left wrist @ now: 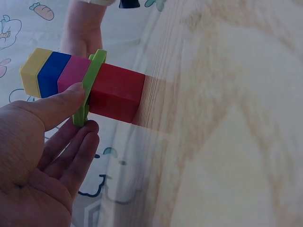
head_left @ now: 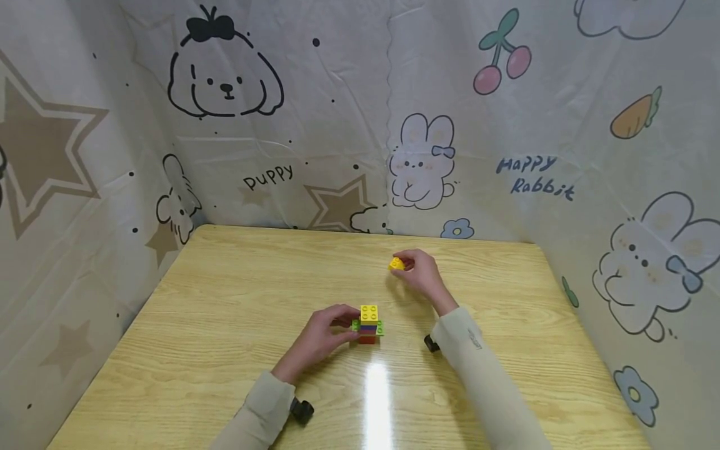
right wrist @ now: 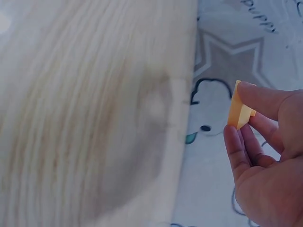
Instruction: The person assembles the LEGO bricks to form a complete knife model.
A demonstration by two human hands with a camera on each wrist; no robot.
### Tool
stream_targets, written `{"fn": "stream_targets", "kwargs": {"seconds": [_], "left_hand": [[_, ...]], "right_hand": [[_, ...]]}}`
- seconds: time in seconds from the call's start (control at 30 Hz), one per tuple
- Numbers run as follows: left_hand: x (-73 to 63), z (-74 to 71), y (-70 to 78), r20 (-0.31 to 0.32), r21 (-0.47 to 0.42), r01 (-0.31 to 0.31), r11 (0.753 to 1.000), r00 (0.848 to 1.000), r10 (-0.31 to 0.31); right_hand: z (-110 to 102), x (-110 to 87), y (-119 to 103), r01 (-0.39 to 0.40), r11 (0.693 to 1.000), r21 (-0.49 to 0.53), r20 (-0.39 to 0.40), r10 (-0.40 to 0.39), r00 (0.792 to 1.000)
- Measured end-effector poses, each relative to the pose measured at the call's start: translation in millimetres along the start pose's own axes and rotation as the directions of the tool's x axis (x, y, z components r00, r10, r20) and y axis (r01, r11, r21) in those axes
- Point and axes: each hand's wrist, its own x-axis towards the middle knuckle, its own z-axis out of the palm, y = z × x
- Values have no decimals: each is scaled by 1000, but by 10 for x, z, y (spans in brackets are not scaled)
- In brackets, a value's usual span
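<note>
A stack of toy building bricks [head_left: 368, 314] stands upright on the table in front of me. From the top it runs yellow, blue, pink, a wider green plate [left wrist: 98, 60], then red brick [left wrist: 118, 90] at the bottom. My left hand [head_left: 322, 334] holds the stack from its left side, thumb and fingertips at the green plate. Farther back and to the right, my right hand [head_left: 420, 274] pinches a small yellow brick [head_left: 396, 264] between thumb and fingers. In the right wrist view the yellow brick [right wrist: 240, 106] shows slanted, held above the table with its studs toward the palm.
The light wooden table [head_left: 253, 275] reaches to a printed cloth [head_left: 337, 125] that hangs along its back and both sides. Black wrist devices [head_left: 302, 411] sit under the sleeve cuffs. A bright light reflection lies on the wood in front of the stack.
</note>
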Motion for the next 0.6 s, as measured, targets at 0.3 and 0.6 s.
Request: {"fn": "stream_targets", "kwargs": {"seconds": [0.3, 0.6], "left_hand": [[10, -12, 18, -4, -2, -3, 1000, 1000, 3], [-2, -2, 0, -4, -3, 5, 1000, 1000, -5]], "right_hand": [[-100, -248, -206, 131, 991, 7, 34, -131, 991], [-141, -505, -363, 194, 979, 56, 72, -198, 978]]}}
